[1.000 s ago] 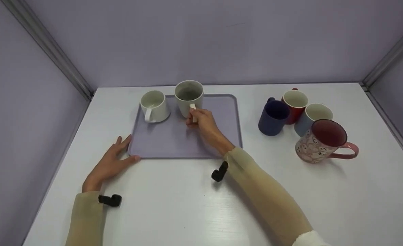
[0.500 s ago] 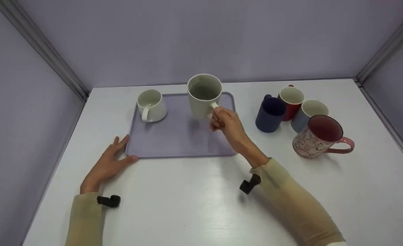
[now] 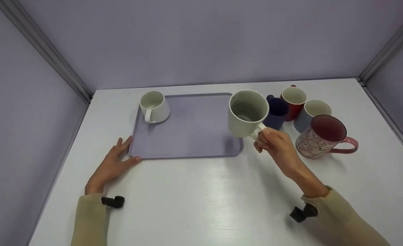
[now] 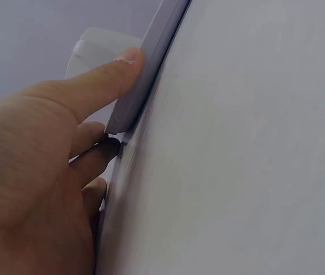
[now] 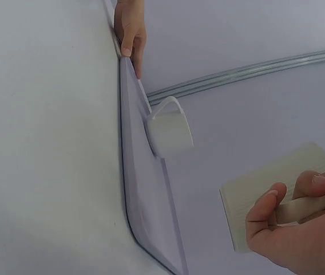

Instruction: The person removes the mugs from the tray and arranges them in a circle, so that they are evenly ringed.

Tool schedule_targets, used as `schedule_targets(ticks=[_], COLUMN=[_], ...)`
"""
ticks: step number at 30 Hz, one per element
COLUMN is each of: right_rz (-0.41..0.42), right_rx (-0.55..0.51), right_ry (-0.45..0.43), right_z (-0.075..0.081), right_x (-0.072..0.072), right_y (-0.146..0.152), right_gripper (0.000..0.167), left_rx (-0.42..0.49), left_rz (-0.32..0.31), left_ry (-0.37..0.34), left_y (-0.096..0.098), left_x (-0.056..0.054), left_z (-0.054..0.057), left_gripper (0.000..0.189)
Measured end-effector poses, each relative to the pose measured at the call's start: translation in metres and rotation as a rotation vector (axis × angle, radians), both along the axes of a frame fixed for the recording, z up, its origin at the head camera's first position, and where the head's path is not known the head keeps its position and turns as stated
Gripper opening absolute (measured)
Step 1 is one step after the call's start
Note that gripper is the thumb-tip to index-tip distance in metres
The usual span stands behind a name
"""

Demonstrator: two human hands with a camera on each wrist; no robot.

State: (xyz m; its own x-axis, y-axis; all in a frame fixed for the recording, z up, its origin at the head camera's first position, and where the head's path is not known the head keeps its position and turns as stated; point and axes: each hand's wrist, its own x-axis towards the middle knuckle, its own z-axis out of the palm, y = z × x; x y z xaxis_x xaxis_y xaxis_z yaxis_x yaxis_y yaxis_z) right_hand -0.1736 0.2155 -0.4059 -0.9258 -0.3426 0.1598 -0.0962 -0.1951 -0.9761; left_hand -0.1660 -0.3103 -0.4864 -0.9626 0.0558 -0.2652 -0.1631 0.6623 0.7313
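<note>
While the fingers of the right hand (image 3: 280,147) are curled round the handle of the tall white mug (image 3: 242,126), the mug hangs in the air by the right edge of the tray (image 3: 191,126). A second ago it was at the back of the tray, next to the short white mug (image 3: 158,112). Now it is up and far over to the right, so it looks like it is coming off the tray. The short mug has stayed at the back left. The left hand (image 3: 112,164) has stayed too, its fingers spread at the near left corner with the thumb on the rim, maybe to stop the tray sliding.

Just past the tall mug is the dark blue mug (image 3: 277,114); I can't tell how big the gap is. Close by stand the red mug (image 3: 293,107), the light blue mug (image 3: 305,118) and the big pink mug (image 3: 317,141), so a low swing right could bump them. There seems to be more room on the tabletop (image 3: 188,191) in front.
</note>
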Motion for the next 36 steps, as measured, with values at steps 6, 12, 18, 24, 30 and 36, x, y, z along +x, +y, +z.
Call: schedule_targets(ticks=[6,12,18,24,30,36], right_rz=[0.04,0.013,0.071,0.082,0.023,0.05], right_rx=[-0.072,-0.048,-0.079,-0.078,0.0,-0.012], right_ry=[0.066,0.075,0.078,0.058,-0.002,-0.025], right_z=[-0.004,-0.013,-0.02,-0.028,-0.036,-0.043], right_x=[0.02,0.04,0.052,0.057,0.06,0.057], right_y=[0.033,0.06,0.08,0.093,0.104,0.109], right_gripper=[0.034,0.036,0.037,0.04,0.047,0.048], left_rx=[0.015,0.015,0.017,0.018,0.011,0.028], left_rz=[0.0,-0.006,0.003,-0.002,-0.004,0.001], left_ry=[0.003,0.01,-0.003,-0.001,0.003,0.004], left_y=[0.002,0.002,0.001,0.001,0.002,0.0], left_x=[0.001,0.001,0.001,0.001,0.0,0.002], left_z=[-0.001,0.001,0.001,0.0,-0.001,0.0], left_gripper=[0.097,0.097,0.096,0.097,0.096,0.097])
